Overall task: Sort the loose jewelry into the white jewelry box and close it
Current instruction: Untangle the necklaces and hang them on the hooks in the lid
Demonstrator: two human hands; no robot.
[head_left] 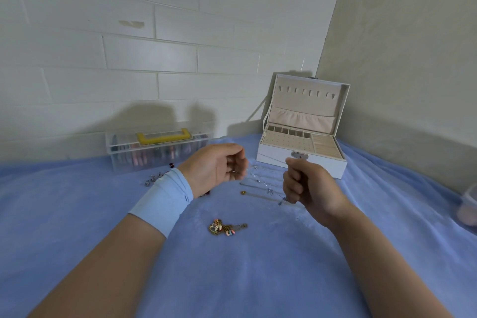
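The white jewelry box (302,162) stands open, lid upright, showing beige lining, a row of hooks, a pouch and small tray compartments. Left of it, a clear plastic case (160,152) with a yellow handle holds coloured pieces. Both hands hover apart in front of the box. The left hand (219,165) is loosely curled and blurred, the right hand (307,186) fisted; I cannot tell if either grips anything. Thin silver chains (263,183) lie between them on the blue cloth (245,279), a gold beaded piece (227,227) nearer the person.
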